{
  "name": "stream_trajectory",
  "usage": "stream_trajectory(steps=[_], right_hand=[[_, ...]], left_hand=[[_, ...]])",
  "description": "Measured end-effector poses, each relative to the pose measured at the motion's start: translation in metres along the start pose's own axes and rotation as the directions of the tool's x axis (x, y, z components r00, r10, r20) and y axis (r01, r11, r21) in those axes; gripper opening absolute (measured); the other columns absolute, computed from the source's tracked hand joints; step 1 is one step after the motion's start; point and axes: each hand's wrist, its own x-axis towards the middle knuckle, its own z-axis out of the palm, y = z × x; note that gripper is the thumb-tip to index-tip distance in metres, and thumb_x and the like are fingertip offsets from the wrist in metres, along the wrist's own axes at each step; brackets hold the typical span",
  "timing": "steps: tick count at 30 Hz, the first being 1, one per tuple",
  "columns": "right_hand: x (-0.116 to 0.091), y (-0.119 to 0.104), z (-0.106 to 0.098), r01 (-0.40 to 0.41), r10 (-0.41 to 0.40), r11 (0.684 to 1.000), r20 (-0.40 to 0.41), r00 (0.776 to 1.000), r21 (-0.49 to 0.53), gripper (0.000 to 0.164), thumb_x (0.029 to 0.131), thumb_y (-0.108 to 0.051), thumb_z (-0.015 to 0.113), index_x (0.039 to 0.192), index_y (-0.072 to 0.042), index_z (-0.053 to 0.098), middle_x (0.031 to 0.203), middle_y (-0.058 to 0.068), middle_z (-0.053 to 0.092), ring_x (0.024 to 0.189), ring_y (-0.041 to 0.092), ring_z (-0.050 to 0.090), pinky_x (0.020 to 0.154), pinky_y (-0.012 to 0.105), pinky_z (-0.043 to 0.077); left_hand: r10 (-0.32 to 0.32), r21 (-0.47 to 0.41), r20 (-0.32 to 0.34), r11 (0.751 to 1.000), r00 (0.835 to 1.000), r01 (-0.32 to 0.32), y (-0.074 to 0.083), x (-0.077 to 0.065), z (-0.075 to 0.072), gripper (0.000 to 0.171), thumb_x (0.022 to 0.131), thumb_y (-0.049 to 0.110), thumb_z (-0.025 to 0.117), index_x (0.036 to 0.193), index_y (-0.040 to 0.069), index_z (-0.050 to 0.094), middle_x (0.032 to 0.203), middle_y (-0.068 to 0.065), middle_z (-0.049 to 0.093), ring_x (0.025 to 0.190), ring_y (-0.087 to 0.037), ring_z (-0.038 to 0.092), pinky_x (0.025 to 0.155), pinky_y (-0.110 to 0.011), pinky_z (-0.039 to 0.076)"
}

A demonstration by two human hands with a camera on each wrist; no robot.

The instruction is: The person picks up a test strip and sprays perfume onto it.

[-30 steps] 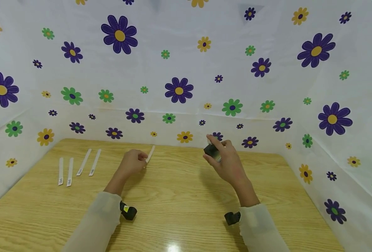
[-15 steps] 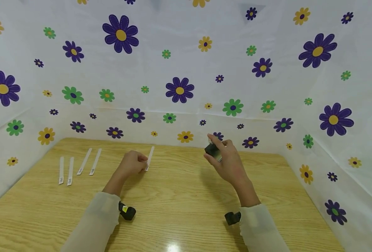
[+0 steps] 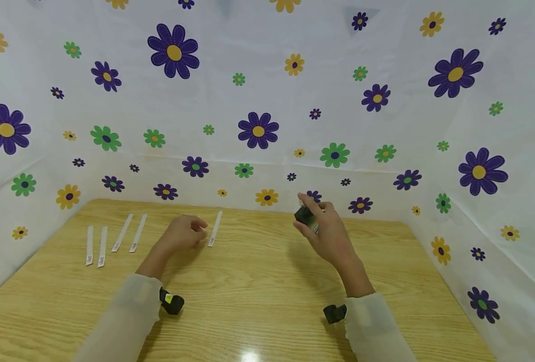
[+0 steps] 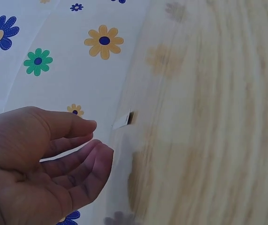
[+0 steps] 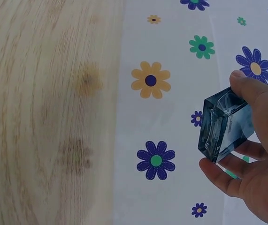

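In the head view a white paper test strip (image 3: 215,229) lies on the table, a small printed mark at its near end. My left hand (image 3: 183,234) is just left of it, fingers loosely curled and holding nothing. The left wrist view shows that strip (image 4: 122,120) foreshortened, a short gap from the fingertips. My right hand (image 3: 328,234) grips a dark, blocky glass perfume bottle (image 3: 304,216) above the table, index finger at its top by a whitish nozzle. In the right wrist view the bottle (image 5: 225,124) looks blue-grey and see-through, tilted between thumb and fingers.
Several more white strips (image 3: 122,233) lie in a loose row at the left of the wooden table (image 3: 258,286). A white cloth (image 3: 222,100) with printed flowers rises behind the table and along both sides.
My left hand has let go of the strip, which now lies flat on the table, and has drawn back to the left. The right hand holds the bottle in the same place.
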Motion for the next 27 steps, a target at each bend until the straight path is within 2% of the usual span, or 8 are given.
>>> stream_trajectory(steps=[5,10,14,23,27], right_hand=[[0.000,0.002,0.002,0.004,-0.004,1.000,0.010,1.000,0.002,0.067,0.098,-0.031,0.072,0.157,-0.027,0.040,0.131,0.031,0.051,0.082,0.032,0.064,0.071,0.047,0.057],[0.000,0.001,0.002,0.002,-0.002,1.000,0.007,1.000,0.002,0.067,0.097,-0.030,0.072,0.156,-0.027,0.041,0.133,0.031,0.051,0.103,0.043,0.064,0.080,0.053,0.058],[0.000,0.001,0.002,-0.002,0.002,1.000,0.012,1.000,0.000,0.067,0.097,-0.030,0.073,0.155,-0.027,0.042,0.134,0.032,0.051,0.112,0.047,0.062,0.087,0.058,0.056],[0.000,0.001,0.003,0.003,-0.003,1.000,0.005,1.000,-0.007,0.066,0.096,-0.030,0.074,0.154,-0.024,0.041,0.133,0.030,0.052,0.112,0.044,0.062,0.086,0.056,0.057],[0.000,0.001,0.002,0.002,-0.002,1.000,0.004,1.000,-0.004,0.066,0.096,-0.030,0.074,0.153,-0.024,0.042,0.132,0.030,0.052,0.108,0.043,0.063,0.084,0.055,0.058]], left_hand=[[0.023,0.038,0.012,0.999,1.000,-0.024,-0.001,-0.002,-0.009,0.033,0.096,0.013,0.065,0.124,-0.003,0.067,0.105,-0.016,0.069,0.075,-0.018,0.067,0.070,-0.034,0.056],[0.062,0.046,0.023,0.997,0.998,-0.063,-0.004,-0.002,-0.017,0.034,0.097,0.014,0.065,0.126,-0.004,0.065,0.106,-0.016,0.068,0.077,-0.022,0.068,0.067,-0.033,0.056],[0.108,0.102,0.046,0.988,0.993,-0.112,-0.009,-0.002,-0.024,0.033,0.097,0.013,0.064,0.125,-0.005,0.065,0.105,-0.016,0.069,0.079,-0.022,0.068,0.068,-0.034,0.056],[0.153,0.229,0.058,0.960,0.986,-0.163,-0.021,-0.004,-0.039,0.030,0.096,0.012,0.066,0.120,-0.005,0.066,0.099,-0.013,0.069,0.088,-0.026,0.064,0.076,-0.043,0.055],[0.163,0.252,0.060,0.952,0.985,-0.173,-0.029,-0.009,-0.048,0.030,0.095,0.010,0.066,0.119,-0.007,0.066,0.098,-0.014,0.069,0.087,-0.027,0.064,0.075,-0.045,0.055]])
